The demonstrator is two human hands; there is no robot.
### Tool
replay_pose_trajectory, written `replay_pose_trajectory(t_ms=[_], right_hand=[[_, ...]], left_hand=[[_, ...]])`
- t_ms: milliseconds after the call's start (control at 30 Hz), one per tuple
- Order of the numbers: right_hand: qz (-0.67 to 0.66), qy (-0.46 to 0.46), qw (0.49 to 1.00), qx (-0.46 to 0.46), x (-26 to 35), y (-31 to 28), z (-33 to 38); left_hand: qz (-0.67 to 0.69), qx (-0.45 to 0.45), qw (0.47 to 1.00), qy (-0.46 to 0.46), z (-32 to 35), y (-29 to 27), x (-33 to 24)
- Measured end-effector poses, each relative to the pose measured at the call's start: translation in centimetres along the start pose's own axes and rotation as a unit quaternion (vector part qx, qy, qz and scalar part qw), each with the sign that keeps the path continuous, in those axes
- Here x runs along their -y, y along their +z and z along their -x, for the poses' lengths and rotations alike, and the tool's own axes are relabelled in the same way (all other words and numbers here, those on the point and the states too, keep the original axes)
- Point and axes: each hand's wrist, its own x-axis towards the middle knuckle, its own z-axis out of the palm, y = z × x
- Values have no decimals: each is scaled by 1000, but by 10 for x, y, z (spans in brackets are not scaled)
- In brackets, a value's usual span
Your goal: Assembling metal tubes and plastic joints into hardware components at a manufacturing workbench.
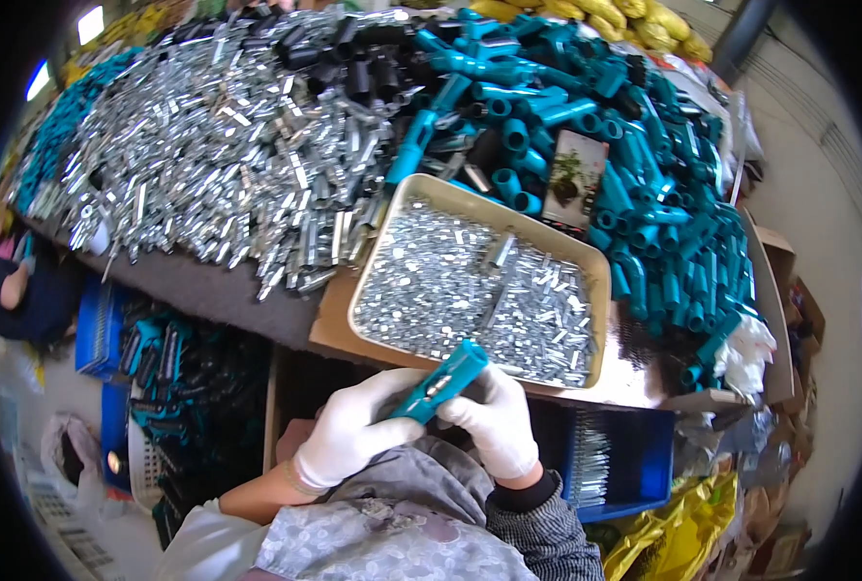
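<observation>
A teal tubular handle (442, 382) with a slot along its side and an open round end lies slanted between my two gloved hands. My left hand (358, 428), in a white glove, is closed round its lower end. My right hand (496, 423), also white-gloved, has its thumb and fingers pressed on the upper part, near the open end. Small metal bits show in the handle's slot; their exact kind cannot be made out. Just beyond my hands stands a cream tray (600, 334) full of small silver metal parts (416, 276), split by a divider strip.
A large heap of silver metal pieces (218, 155) covers the table's left side. Teal tubes (644, 184) pile up at right, with a phone (575, 179) among them. Below are a blue bin (649, 465) and a yellow bag (687, 528). Another person (29, 295) is at far left.
</observation>
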Motion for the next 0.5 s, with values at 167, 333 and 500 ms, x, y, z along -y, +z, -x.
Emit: replay_pose_trajectory(t_ms=[167,333,500], right_hand=[[73,-50,996,15,0,10,-4],[101,-46,992,62,11,2,-12],[183,-86,977,68,17,2,-15]], left_hand=[[-12,-24,999,43,2,0,11],[66,9,998,11,-6,8,3],[285,57,955,-63,2,11,5]])
